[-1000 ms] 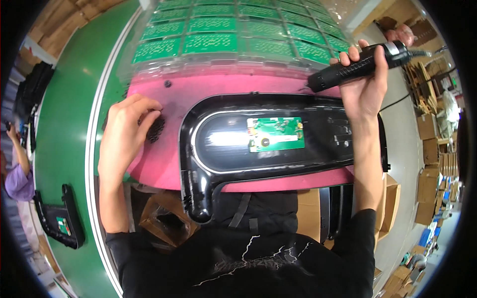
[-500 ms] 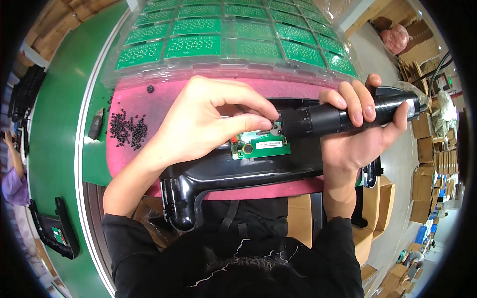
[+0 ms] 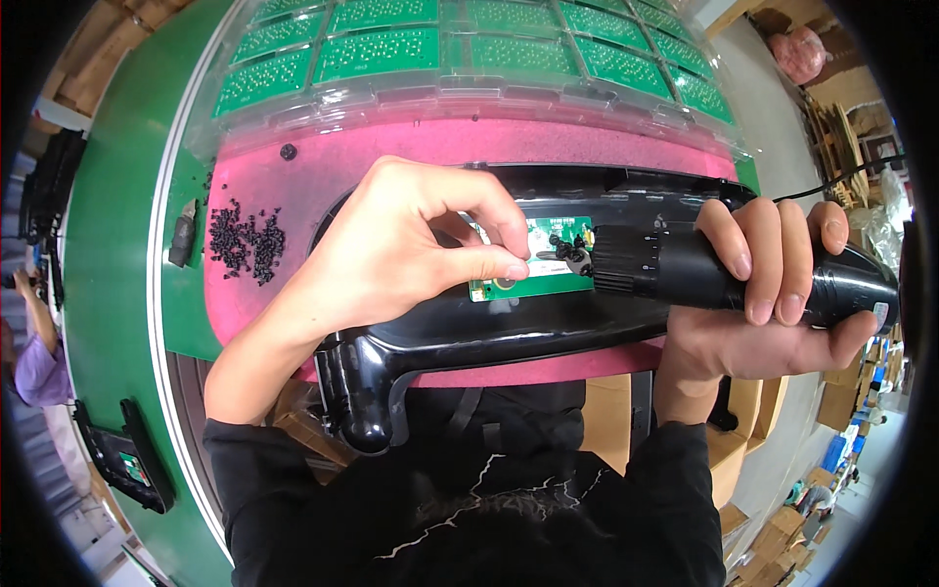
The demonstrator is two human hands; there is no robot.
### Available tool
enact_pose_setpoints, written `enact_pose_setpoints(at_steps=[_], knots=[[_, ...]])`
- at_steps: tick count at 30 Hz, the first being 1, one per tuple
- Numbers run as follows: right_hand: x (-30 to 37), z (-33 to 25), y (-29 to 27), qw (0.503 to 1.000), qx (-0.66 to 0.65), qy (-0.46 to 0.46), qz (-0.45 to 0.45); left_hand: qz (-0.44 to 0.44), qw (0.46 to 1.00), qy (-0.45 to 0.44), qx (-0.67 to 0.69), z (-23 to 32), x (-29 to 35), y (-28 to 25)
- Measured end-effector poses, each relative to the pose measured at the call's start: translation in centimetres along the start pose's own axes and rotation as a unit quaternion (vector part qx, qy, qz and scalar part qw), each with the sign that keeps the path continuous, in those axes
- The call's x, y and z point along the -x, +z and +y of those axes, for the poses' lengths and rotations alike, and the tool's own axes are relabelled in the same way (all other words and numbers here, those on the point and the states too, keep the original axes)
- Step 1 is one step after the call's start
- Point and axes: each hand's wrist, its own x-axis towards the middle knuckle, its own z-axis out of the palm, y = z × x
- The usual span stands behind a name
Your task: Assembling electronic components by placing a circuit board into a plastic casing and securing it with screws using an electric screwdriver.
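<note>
Across the green worktop lies a pink mat, soft-looking, matte and smudged with grey. Along its far edge sits a clear, thin-walled plastic tray of green boards. On the middle of the mat rests a glossy black shell; its rounded arm juts past the mat's near edge, so I'd guess a hard push there could tip or skid it. From the right comes the driver, a fat black cylinder with a ribbed collar, wrapped in the fingers of the right hand. Were that wrist to sag, the nose could scrape whatever is beneath. The left hand has thumb and forefinger almost together near the nose; whether they pinch anything, I can't tell. Those fingertips could get nicked if the driver spun too soon. Beneath both, inside the shell, lies the board, flat, green and shiny. Near the mat's left edge spreads a grainy black pile, screws by the look of it, easily scattered by a stray forearm. Smallest, a lumpy cluster of similar bits gathers at the nose; a jolt could drop some onto the board.
</note>
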Motion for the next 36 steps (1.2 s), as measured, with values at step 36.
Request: enact_pose_setpoints(at_steps=[36], knots=[[-0.6,0.6,-1.6,0.962,0.270,0.039,0.005,-0.011,0.952,0.115,-0.284,-1.3,0.0,0.8]])
